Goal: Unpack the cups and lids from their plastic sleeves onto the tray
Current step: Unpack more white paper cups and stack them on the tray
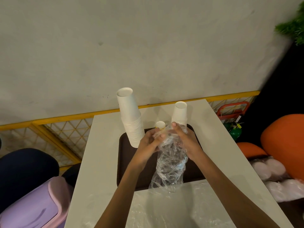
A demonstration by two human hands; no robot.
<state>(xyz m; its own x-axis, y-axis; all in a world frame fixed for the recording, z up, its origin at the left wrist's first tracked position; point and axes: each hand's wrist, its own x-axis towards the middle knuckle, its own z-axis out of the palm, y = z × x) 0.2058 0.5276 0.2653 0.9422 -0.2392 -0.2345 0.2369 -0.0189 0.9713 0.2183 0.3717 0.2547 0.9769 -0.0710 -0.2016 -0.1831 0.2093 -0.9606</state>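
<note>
Noted at far left a lilac bin (32, 206), cut off by the frame's edge. Found a tall stack of cups (131, 119) standing mouth-down on the left end of the dark tray (123, 170), top tilted leftward. Reached in from the bottom edge with the left hand (148, 143), forearm bare, fingers curled and pinching the crumpled top of the clear plastic sleeve (171, 163). Made out just behind those fingers only the top of a small white thing (160, 125) with a yellow band; could not tell what it was. Held the sleeve upright over the tray's middle, lower end trailing onto the white table (102, 145). Gripped its upper right side with the right hand (186, 139), thumb up, fingers wrapped behind and hidden. Saw a shorter stack of cups (180, 114) inverted just beyond that hand, base hidden by film and thumb. Could not tell whether any cups sat inside the sleeve. Glimpsed bagged white lids (269, 170) beside the table at far right, blurred.
</note>
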